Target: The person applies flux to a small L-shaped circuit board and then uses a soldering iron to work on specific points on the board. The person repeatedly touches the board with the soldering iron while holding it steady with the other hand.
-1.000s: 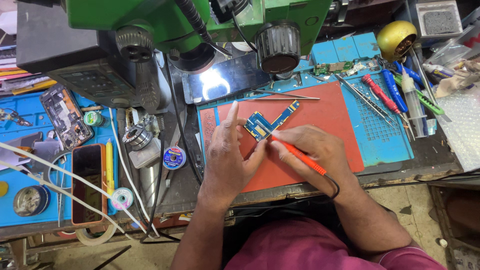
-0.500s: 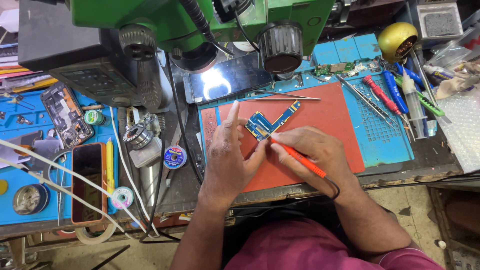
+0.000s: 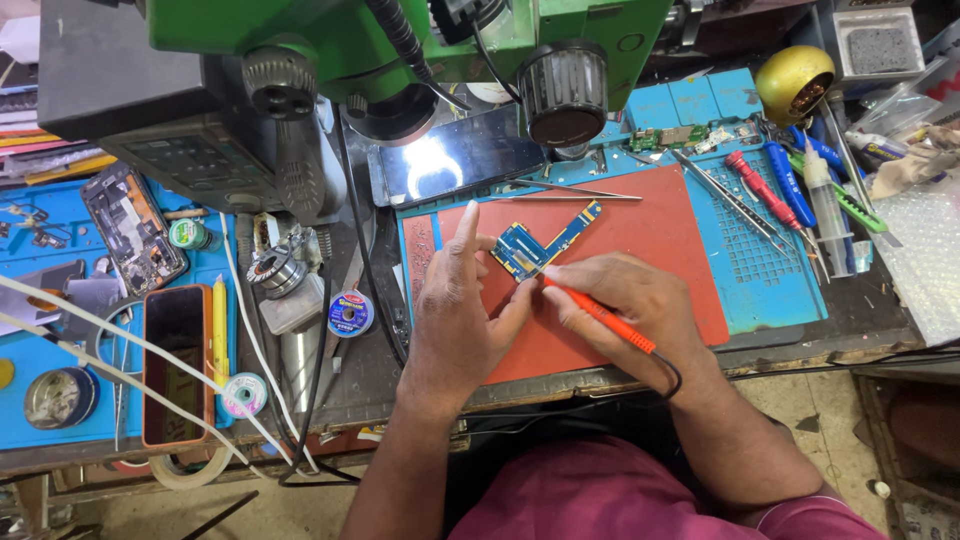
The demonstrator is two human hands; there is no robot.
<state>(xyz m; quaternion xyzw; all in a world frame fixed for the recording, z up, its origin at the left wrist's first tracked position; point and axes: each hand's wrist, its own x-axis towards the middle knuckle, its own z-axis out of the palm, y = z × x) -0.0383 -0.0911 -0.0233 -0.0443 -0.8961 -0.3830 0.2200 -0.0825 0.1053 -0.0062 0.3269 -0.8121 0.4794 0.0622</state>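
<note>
- The small blue L-shaped circuit board lies on the red silicone work mat at the bench's middle, its long arm running up and to the right.
- The left hand rests just left of it, forefinger stretched upward, thumb steadying the board's lower edge.
- The right hand, nearer from the right, pinches the slim orange-handled soldering iron like a pen, tip on the board.
- Bare mat lies open to the right; metal tweezers lie just above.
</note>
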